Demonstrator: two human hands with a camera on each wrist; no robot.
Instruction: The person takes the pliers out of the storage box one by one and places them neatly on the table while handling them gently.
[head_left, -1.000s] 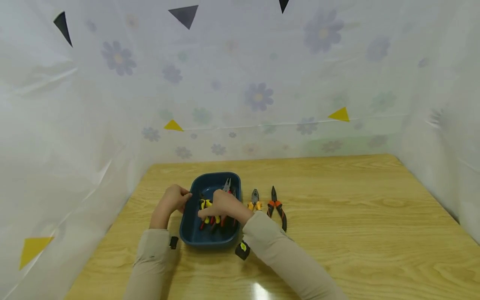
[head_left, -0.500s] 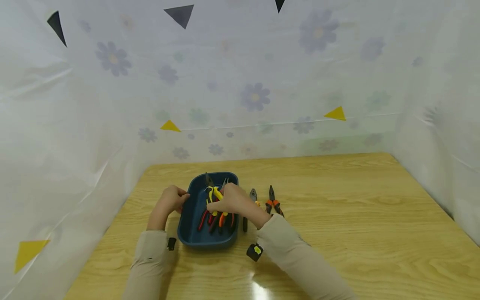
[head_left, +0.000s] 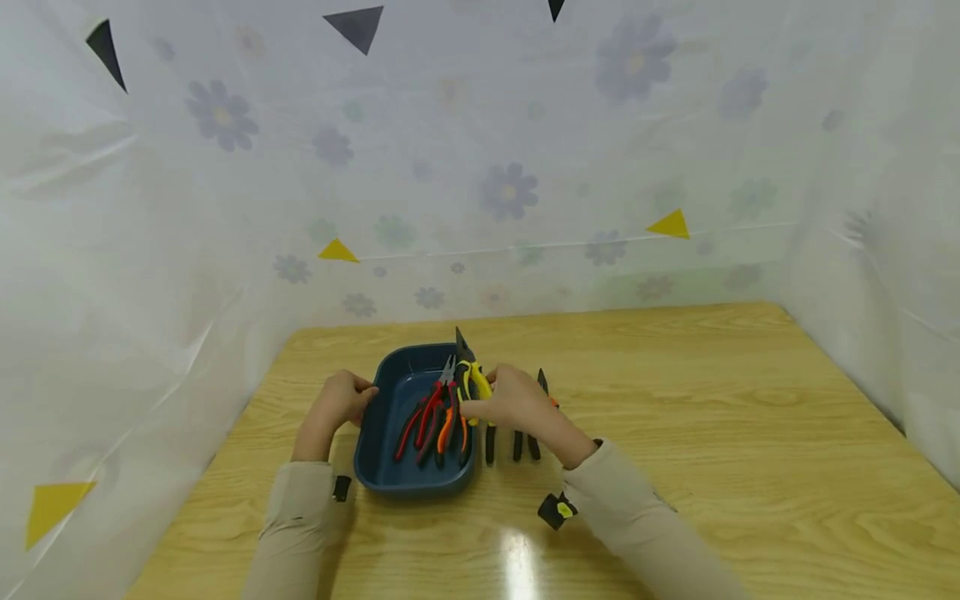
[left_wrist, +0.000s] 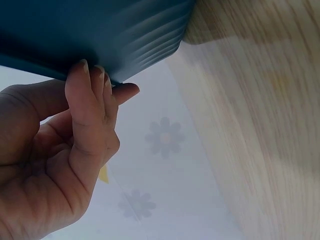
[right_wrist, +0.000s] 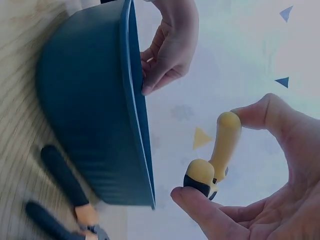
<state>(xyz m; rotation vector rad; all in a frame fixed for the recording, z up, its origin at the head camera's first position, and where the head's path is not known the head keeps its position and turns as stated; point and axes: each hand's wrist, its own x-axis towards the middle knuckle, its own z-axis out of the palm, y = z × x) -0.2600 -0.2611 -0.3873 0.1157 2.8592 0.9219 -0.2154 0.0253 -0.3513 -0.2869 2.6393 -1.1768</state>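
Note:
My left hand (head_left: 337,406) pinches the left rim of a dark blue plastic bin (head_left: 367,471); the left wrist view has its fingertips against the bin's outer wall (left_wrist: 115,35). Over the bin's right rim, my right hand (head_left: 517,404) holds yellow-and-black handled pliers (head_left: 480,382) with the dark jaws pointing away. In the right wrist view, thumb and fingers grip the two yellow handles (right_wrist: 227,142) from either side, and the handles are spread. Inside the bin lie several pliers, among them red-handled pliers (head_left: 429,412) and orange-and-black handled ones (head_left: 446,433).
On the wooden table (head_left: 712,433), right of the bin, lie two pliers, partly hidden under my right hand; the black handles (head_left: 490,448) of one and the tip (head_left: 542,381) of the other show. A white flowered curtain (head_left: 450,208) encloses the back and sides.
My right hand has lifted the yellow-and-black pliers from among the others in the bin and carried them right to its rim. The left hand keeps its hold on the bin.

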